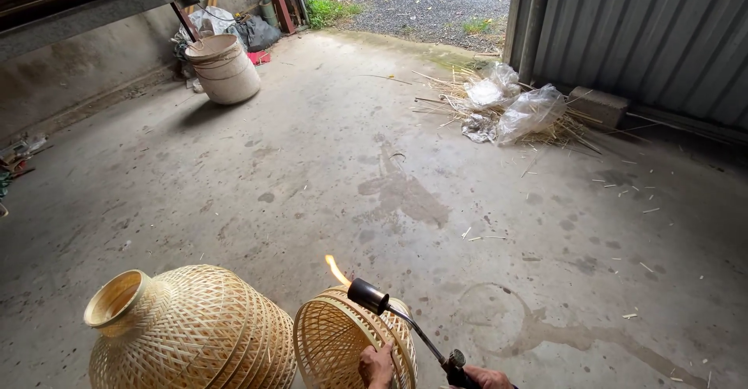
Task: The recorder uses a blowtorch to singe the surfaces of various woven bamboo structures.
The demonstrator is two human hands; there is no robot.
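Head view. A small round woven bamboo basket (347, 342) lies on its side at the bottom centre of the frame, on the grey concrete floor (327, 171), its open mouth turned toward the camera and slightly left. Its long axis runs from the lower edge up into the frame. The left hand (377, 366) is closed on the basket's near rim, fingers curled over the weave; it is the hand nearer to the basket. The right hand (485, 376), at the bottom edge right of centre, is wrapped around the grip of a black gas torch with a thin metal neck (405, 323); the hand is mostly cut off by the frame. The torch neck slants up and left from this hand, so that the nozzle sits just above the basket's upper right rim. A small orange flame (336, 269) rises up and left from the nozzle, above the rim.

Just beside the basket, at lower left, lies a larger bell-shaped woven bamboo basket with a narrow neck (191, 330). A pale plastic bucket (224, 68) stands at upper left. Clear plastic bags on loose bamboo strips (510, 105) lie at upper right.
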